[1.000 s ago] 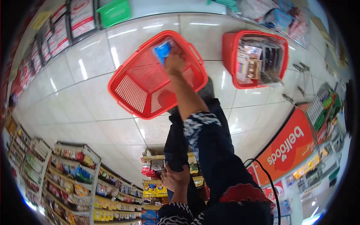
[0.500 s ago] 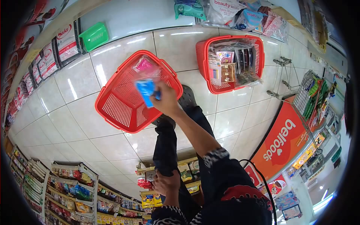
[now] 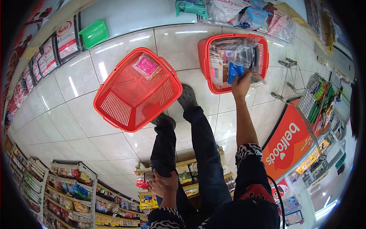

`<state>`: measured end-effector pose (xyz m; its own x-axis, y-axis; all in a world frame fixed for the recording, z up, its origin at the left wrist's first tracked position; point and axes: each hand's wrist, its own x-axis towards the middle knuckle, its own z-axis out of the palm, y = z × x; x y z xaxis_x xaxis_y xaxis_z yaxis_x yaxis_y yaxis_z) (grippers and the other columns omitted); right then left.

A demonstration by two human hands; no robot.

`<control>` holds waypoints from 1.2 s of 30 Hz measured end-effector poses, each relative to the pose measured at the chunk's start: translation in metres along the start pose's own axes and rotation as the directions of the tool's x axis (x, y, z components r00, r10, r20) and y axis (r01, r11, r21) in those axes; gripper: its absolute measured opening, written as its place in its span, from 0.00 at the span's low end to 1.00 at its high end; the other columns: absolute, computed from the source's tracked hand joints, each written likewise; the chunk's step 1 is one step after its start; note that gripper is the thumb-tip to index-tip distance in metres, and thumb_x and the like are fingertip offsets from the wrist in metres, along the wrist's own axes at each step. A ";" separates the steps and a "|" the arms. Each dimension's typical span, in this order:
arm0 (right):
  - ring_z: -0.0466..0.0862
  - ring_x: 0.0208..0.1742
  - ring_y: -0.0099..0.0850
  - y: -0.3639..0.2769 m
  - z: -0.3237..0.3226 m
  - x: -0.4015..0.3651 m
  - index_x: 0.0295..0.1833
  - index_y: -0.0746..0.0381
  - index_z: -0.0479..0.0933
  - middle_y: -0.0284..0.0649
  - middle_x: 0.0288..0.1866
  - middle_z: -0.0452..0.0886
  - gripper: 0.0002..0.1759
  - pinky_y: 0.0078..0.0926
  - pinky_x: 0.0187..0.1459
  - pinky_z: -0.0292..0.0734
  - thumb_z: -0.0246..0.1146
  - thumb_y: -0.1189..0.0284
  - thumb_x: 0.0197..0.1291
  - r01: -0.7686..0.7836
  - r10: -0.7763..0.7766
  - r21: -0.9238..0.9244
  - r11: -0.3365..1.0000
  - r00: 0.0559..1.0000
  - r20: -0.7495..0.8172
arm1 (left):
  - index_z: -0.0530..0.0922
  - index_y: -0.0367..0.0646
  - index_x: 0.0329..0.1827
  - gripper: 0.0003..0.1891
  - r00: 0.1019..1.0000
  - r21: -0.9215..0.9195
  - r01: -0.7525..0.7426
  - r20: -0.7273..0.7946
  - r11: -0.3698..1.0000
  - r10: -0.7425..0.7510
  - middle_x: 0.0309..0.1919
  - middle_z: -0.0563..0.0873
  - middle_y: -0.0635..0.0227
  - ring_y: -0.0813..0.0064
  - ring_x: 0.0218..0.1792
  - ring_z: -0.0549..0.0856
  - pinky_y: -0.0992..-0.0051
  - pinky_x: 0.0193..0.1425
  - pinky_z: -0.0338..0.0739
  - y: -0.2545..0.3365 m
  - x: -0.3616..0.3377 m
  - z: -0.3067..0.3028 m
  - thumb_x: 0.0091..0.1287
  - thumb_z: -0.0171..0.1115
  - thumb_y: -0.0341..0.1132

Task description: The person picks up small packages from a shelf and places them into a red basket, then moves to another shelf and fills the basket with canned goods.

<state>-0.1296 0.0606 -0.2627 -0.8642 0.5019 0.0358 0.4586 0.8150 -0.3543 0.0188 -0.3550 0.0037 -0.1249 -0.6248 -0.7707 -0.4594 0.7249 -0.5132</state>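
Note:
My right hand (image 3: 242,84) pinches a blue packet (image 3: 235,72) over the front part of the right red basket (image 3: 214,88), which holds several plastic-wrapped items. Beside it on the floor stands the left red basket (image 3: 114,121), with one pink packet (image 3: 146,66) lying inside. My left hand (image 3: 164,184) rests on my knee, its fingers bent over the dark trouser cloth, with no object visible in it.
White floor tiles (image 3: 82,114) lie under both baskets. A green tray (image 3: 94,34) sits at the upper left near white and red bags (image 3: 68,42). Packed shelves (image 3: 68,187) are at the lower left; a wire rack (image 3: 314,93) and a red belfoods freezer (image 3: 284,139) stand at the right.
My right hand has moved from over the left basket to the right basket, carrying the blue packet. The pink packet now shows in full. My left hand stays at my knee.

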 end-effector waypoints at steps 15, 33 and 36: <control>0.84 0.49 0.50 -0.204 0.039 -0.094 0.58 0.66 0.77 0.49 0.50 0.82 0.22 0.47 0.53 0.80 0.71 0.81 0.58 0.238 -0.266 0.493 0.837 0.964 -0.014 | 0.77 0.46 0.79 0.46 0.999 -0.042 0.026 0.043 0.999 -0.024 0.70 0.83 0.52 0.50 0.71 0.80 0.53 0.78 0.71 -0.008 0.000 0.005 0.55 0.70 0.59; 0.83 0.64 0.56 -0.302 0.224 -0.152 0.70 0.65 0.72 0.56 0.63 0.80 0.45 0.56 0.60 0.85 0.81 0.55 0.52 0.072 -0.071 0.015 0.997 0.894 0.443 | 0.75 0.46 0.80 0.47 0.993 -0.087 0.057 0.112 0.995 -0.047 0.67 0.84 0.52 0.49 0.71 0.81 0.49 0.76 0.71 -0.031 0.002 0.044 0.56 0.71 0.59; 0.83 0.60 0.57 -0.299 0.149 -0.158 0.64 0.65 0.75 0.56 0.60 0.80 0.41 0.54 0.59 0.84 0.81 0.57 0.47 0.099 -0.184 0.230 0.968 0.905 0.382 | 0.75 0.46 0.80 0.48 0.997 -0.116 0.032 0.067 0.993 -0.024 0.67 0.84 0.52 0.50 0.70 0.81 0.50 0.76 0.72 -0.031 0.003 0.042 0.55 0.70 0.59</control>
<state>-0.1615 -0.3057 -0.3017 -0.9461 0.1936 -0.2597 0.3102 0.7720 -0.5548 0.0697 -0.3666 0.0016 -0.0546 -0.6214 -0.7816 -0.5623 0.6660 -0.4902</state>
